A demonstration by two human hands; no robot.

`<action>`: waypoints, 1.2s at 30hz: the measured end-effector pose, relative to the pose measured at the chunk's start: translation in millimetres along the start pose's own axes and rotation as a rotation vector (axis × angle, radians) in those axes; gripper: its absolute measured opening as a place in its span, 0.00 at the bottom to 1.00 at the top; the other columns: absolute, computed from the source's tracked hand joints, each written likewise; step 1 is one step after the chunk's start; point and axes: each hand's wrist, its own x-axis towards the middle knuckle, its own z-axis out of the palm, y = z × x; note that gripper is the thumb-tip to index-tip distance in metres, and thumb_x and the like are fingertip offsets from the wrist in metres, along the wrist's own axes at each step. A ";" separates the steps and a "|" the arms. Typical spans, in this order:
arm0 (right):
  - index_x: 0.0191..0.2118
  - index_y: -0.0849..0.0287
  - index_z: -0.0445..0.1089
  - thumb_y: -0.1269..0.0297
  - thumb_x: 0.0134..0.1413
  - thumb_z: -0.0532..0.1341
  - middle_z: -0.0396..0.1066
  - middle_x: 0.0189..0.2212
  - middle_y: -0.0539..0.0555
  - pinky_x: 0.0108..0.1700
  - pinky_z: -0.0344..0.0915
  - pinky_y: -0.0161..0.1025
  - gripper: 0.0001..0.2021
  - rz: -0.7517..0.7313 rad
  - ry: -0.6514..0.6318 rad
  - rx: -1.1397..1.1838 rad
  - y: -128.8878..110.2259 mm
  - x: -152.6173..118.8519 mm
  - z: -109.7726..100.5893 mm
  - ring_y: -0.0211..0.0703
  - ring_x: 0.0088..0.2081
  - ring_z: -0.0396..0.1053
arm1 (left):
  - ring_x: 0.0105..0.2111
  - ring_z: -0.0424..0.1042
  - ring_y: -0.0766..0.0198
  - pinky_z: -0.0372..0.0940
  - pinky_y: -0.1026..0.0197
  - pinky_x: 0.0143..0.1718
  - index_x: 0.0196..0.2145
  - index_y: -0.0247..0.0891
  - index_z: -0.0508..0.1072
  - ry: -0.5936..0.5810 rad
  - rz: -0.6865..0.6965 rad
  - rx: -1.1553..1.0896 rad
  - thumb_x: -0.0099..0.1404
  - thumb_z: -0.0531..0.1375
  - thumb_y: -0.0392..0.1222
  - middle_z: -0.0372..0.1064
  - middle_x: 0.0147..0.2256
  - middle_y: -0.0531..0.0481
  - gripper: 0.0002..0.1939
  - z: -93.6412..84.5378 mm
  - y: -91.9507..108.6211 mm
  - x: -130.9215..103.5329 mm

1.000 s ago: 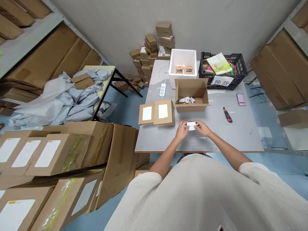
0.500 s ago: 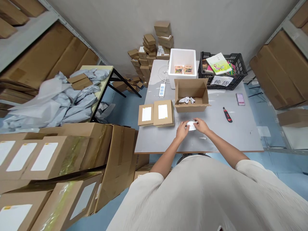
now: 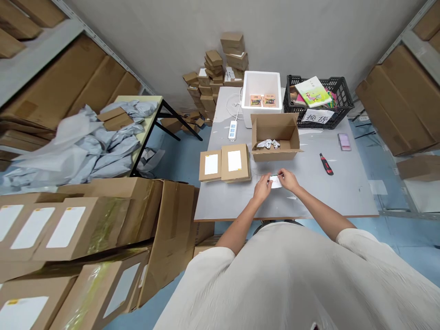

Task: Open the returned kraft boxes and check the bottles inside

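Note:
Between my two hands is a small white piece of paper (image 3: 275,182) with a dark strip along its far edge; what the dark strip is, I cannot make out. My left hand (image 3: 262,188) pinches its left side, and my right hand (image 3: 288,179) grips its upper right corner. Just beyond them an open cardboard box (image 3: 275,156) holds crumpled printed paper (image 3: 268,144). Left of my hands lie two flat cardboard boxes (image 3: 235,173) side by side, with white labels on top. A small white scrap (image 3: 292,198) rests on the table by my right wrist.
On the grey table (image 3: 227,206) stand a white foam box (image 3: 246,112) with two small packs, a black crate (image 3: 347,103) of books, a power strip (image 3: 233,130), a red-black utility knife (image 3: 326,164) and a pinkish blurred item (image 3: 344,142). Large cartons (image 3: 172,229) crowd the left.
The white paper has tilted and opened out between my hands, now showing a dark strip at its far edge. My hands stay in nearly the same place; the view has shifted slightly.

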 end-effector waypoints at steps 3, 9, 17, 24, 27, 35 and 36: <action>0.49 0.51 0.72 0.66 0.64 0.57 0.80 0.47 0.54 0.50 0.72 0.46 0.11 0.016 -0.012 0.011 1.2 -1.8 -1.0 0.49 0.43 0.76 | 0.46 0.80 0.56 0.73 0.55 0.51 0.60 0.43 0.76 0.033 -0.059 -0.073 0.77 0.59 0.42 0.75 0.57 0.42 0.17 3.0 -3.6 2.0; 0.70 0.55 0.65 0.58 0.54 0.73 0.67 0.67 0.64 0.66 0.66 0.56 0.38 -0.223 -0.224 -0.042 6.6 -12.1 -10.5 0.62 0.66 0.67 | 0.45 0.80 0.56 0.74 0.53 0.53 0.56 0.40 0.78 0.075 -0.096 -0.111 0.74 0.61 0.39 0.77 0.54 0.41 0.15 2.4 -6.7 10.4; 0.70 0.56 0.65 0.69 0.56 0.70 0.69 0.64 0.65 0.60 0.71 0.54 0.36 -0.164 -0.208 -0.117 3.7 -27.2 -19.2 0.61 0.61 0.72 | 0.46 0.80 0.57 0.75 0.54 0.49 0.61 0.42 0.76 0.047 -0.154 -0.255 0.74 0.61 0.41 0.77 0.56 0.41 0.19 1.0 6.5 7.6; 0.63 0.52 0.70 0.62 0.52 0.73 0.74 0.56 0.59 0.53 0.74 0.49 0.32 -0.122 -0.098 -0.056 19.6 -49.5 -76.8 0.55 0.51 0.76 | 0.50 0.79 0.57 0.74 0.53 0.52 0.59 0.43 0.76 -0.010 -0.156 -0.345 0.77 0.57 0.44 0.77 0.59 0.42 0.16 -0.5 33.6 3.4; 0.62 0.51 0.71 0.60 0.49 0.75 0.75 0.54 0.58 0.53 0.75 0.49 0.33 -0.109 -0.051 -0.051 40.2 -47.2 -113.1 0.54 0.49 0.76 | 0.51 0.79 0.56 0.73 0.53 0.53 0.57 0.43 0.77 -0.046 -0.126 -0.342 0.77 0.57 0.45 0.76 0.60 0.42 0.15 4.9 44.0 4.7; 0.60 0.55 0.73 0.61 0.46 0.74 0.77 0.53 0.59 0.52 0.74 0.49 0.33 -0.058 0.064 -0.132 110.3 9.9 -220.6 0.55 0.46 0.76 | 0.49 0.79 0.59 0.74 0.55 0.52 0.54 0.43 0.78 -0.065 -0.135 -0.316 0.76 0.57 0.45 0.77 0.58 0.43 0.14 35.5 64.0 7.9; 0.61 0.55 0.73 0.61 0.46 0.74 0.77 0.53 0.59 0.52 0.74 0.49 0.33 -0.046 0.072 -0.145 118.3 21.5 -232.8 0.55 0.46 0.76 | 0.49 0.79 0.59 0.74 0.55 0.52 0.54 0.43 0.79 -0.064 -0.135 -0.311 0.76 0.58 0.45 0.77 0.57 0.43 0.14 39.1 67.4 9.9</action>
